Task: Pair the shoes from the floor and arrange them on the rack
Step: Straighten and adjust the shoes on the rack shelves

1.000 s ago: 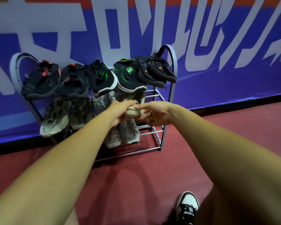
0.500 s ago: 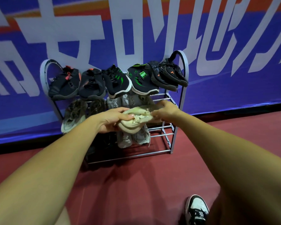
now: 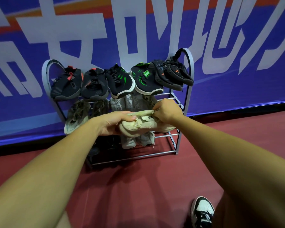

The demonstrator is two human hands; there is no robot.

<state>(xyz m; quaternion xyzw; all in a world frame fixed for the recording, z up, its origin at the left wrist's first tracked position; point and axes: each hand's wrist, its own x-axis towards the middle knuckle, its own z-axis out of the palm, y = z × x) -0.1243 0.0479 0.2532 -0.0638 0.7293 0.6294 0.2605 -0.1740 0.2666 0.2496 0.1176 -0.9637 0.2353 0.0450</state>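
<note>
A cream shoe point(image 3: 143, 125) hangs sideways in front of the grey metal rack point(image 3: 190, 79), level with its middle shelf. My left hand point(image 3: 113, 123) grips its left end. My right hand point(image 3: 167, 111) pinches its upper edge near the tongue. The top shelf holds several black shoes: a red-trimmed pair point(image 3: 79, 83), a green-trimmed pair point(image 3: 133, 79) and an orange-marked pair point(image 3: 173, 73). Beige and grey shoes point(image 3: 76, 116) fill the middle shelf. Light grey shoes point(image 3: 136, 139) stand on the bottom shelf, partly hidden behind the held shoe.
The rack stands against a blue banner wall point(image 3: 237, 63) with large white lettering. Red floor point(image 3: 146, 186) spreads in front. My own black-and-white shoe point(image 3: 202, 211) shows at the bottom right. The right ends of the lower shelves point(image 3: 169, 135) show bare bars.
The cream shoe has come away from the rack toward me and now lies sideways between both hands. The view has pulled back and shifted, so the rack looks smaller.
</note>
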